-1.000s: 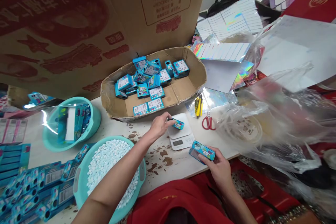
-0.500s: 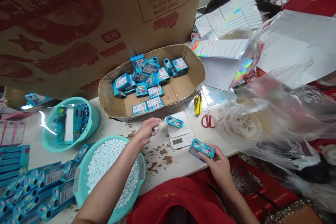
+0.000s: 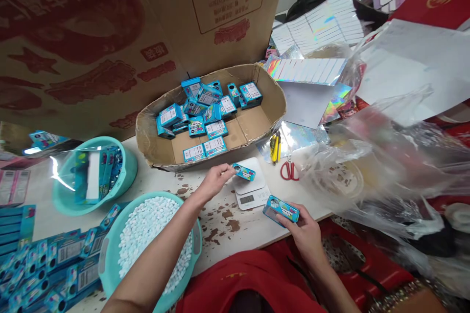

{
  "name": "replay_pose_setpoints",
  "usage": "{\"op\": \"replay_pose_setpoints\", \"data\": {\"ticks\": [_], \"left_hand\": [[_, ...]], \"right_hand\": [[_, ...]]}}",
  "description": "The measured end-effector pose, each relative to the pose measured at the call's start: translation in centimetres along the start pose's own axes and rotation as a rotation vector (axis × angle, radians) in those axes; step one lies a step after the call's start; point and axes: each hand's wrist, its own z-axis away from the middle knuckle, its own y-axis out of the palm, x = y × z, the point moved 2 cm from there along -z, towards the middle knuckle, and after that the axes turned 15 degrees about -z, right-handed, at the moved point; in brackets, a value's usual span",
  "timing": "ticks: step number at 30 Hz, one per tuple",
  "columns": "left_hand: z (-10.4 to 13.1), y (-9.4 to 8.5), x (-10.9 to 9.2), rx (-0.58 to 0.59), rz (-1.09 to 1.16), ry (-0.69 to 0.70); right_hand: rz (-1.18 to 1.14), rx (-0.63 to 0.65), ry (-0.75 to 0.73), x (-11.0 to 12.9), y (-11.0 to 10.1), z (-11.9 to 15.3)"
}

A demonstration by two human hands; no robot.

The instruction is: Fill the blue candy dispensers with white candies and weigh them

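Note:
My left hand (image 3: pixel 217 178) is closed, fingertips pinched at the left end of a small blue tin (image 3: pixel 244 172). This tin lies on a white digital kitchen scale (image 3: pixel 250 188); the small white candies that showed in the hand earlier are now hidden by the fingers. My right hand (image 3: pixel 303 225) grips another blue tin (image 3: pixel 282 209) with a printed label, just above the table's front edge and right of the scale. Under my left forearm stands a turquoise basin (image 3: pixel 197 242) full of small white candies (image 3: pixel 150 225).
Behind the scale, a low cardboard tray (image 3: pixel 238 134) holds several blue boxes. Red scissors (image 3: pixel 290 170) and a yellow cutter (image 3: pixel 275 148) lie to its right. Another turquoise basin (image 3: pixel 128 168) and many blue boxes (image 3: pixel 69 249) occupy the left. Clear plastic bags (image 3: pixel 370 166) spread at right.
My left hand has moved right, from beside the scale to the left end of the tin on it. My right hand keeps its tin in nearly the same place.

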Motion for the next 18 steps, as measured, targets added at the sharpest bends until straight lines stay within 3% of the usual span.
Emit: {"op": "replay_pose_setpoints", "data": {"ticks": [3,6,9,13,16,18], "left_hand": [[-0.3,0.8,0.3,-0.121,-0.386,0.073],[0.1,1.8,0.2,-0.15,-0.582,0.094],[1.8,0.7,0.5,-0.217,-0.68,0.092],[7.4,-4.9,2.8,-0.47,-0.641,-0.032],[14.0,-10.2,6.1,-0.736,-0.558,-0.209],[18.6,-13.3,8.9,-0.911,-0.556,-0.393]], "right_hand": [[0.005,0.0,-0.006,0.1,0.2,-0.2],[0.04,0.011,-0.012,0.5,1.1,-0.7],[0.107,0.02,-0.077,1.2,3.1,-1.9],[0.206,0.043,-0.129,1.3,7.2,-3.9],[0.278,0.077,-0.083,0.9,9.2,-4.5],[0.279,0.095,-0.077,0.7,9.4,-4.3]]}}
